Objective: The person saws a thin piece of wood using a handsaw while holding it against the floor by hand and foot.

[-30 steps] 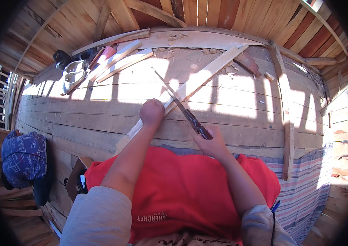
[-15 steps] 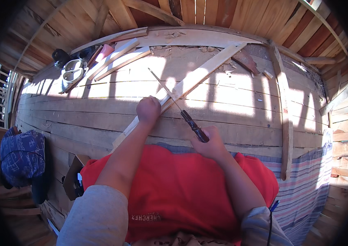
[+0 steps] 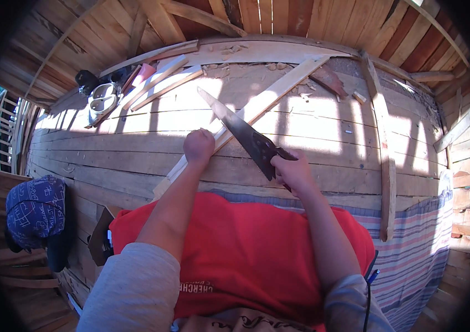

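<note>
A long pale wooden batten (image 3: 284, 86) lies slantwise over the plank floor, from near my knees up to the far right. My left hand (image 3: 199, 146) is closed around the batten's nearer part, hiding a stretch of it. In my right hand (image 3: 294, 171) is the dark handle of a handsaw (image 3: 241, 134). The saw's blade crosses over the batten just right of my left hand, its tip pointing far left and its broad side showing. Whether the teeth touch the wood, I cannot tell.
Red cloth (image 3: 246, 243) covers my lap. Two more battens (image 3: 171, 86) lie at the far left beside grey footwear (image 3: 102, 102). A blue patterned cap (image 3: 35, 213) is at left. On the right are a long beam (image 3: 381, 155), a striped cloth (image 3: 412, 249) and wood scraps (image 3: 359, 97).
The saw has turned from edge-on to showing its flat side, and my right hand has shifted slightly up and right. My left hand stays on the batten.
</note>
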`<state>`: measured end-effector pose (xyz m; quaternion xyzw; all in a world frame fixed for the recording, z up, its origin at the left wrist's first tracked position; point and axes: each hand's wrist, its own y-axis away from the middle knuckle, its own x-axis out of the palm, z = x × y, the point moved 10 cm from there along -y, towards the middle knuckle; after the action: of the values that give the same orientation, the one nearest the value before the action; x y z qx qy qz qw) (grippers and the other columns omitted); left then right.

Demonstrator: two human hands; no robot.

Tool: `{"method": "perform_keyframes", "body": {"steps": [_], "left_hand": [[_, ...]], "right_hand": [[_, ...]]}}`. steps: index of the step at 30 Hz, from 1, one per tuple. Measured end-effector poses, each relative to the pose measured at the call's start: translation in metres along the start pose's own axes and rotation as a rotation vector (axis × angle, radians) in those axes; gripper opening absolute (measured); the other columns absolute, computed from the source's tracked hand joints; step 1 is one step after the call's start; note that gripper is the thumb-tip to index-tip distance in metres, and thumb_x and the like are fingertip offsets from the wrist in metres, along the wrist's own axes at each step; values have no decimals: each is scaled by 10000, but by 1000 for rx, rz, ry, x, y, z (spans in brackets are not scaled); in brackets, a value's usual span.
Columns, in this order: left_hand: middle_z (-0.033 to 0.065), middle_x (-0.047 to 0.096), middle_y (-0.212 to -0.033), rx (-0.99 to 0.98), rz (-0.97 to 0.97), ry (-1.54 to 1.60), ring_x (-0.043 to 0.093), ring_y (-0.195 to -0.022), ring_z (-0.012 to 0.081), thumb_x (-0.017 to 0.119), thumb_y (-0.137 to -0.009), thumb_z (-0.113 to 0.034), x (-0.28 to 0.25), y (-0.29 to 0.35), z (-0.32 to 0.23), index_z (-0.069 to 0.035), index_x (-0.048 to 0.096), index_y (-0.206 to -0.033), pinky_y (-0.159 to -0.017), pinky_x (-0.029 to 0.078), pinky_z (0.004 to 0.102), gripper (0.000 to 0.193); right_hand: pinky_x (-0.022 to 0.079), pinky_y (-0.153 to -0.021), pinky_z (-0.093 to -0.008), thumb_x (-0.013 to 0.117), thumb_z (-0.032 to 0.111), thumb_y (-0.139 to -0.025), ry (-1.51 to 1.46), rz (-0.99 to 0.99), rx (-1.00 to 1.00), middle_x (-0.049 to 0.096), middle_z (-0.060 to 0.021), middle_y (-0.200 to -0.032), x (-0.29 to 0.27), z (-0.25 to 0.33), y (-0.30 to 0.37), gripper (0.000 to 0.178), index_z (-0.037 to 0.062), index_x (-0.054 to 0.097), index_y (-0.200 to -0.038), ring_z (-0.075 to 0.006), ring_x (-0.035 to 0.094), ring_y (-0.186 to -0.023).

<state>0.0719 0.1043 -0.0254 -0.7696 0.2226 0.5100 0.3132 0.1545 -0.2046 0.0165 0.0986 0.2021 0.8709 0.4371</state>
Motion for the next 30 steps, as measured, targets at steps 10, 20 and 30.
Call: {"method": "perform_keyframes", "body": {"steps": [10,20,30], "left_hand": [[238,732,-885,-105,65,-67,725,-813,409,442,-991,-280,4,1,10,10,748,-848,-781,583,509,445],[235,733,-898,-165,85,-59,733,-837,401,435,-999,-281,-1,1,6,-3,751,-849,-787,584,510,446],[233,730,-858,-129,70,-88,725,-778,399,445,-998,-282,-3,0,16,1,743,-797,-745,580,510,457]], "right_hand": [[393,-517,-333,678,227,-836,262,-69,-165,480,0,-573,5,22,9,291,-1,551,-707,-87,434,-558],[415,-501,-343,686,235,-840,233,79,-109,525,-16,-579,36,1,-18,290,-1,585,-703,-99,495,-532],[350,-476,-299,676,160,-830,281,153,-196,465,42,-560,43,-11,26,283,35,511,-638,-58,433,-525]]}}
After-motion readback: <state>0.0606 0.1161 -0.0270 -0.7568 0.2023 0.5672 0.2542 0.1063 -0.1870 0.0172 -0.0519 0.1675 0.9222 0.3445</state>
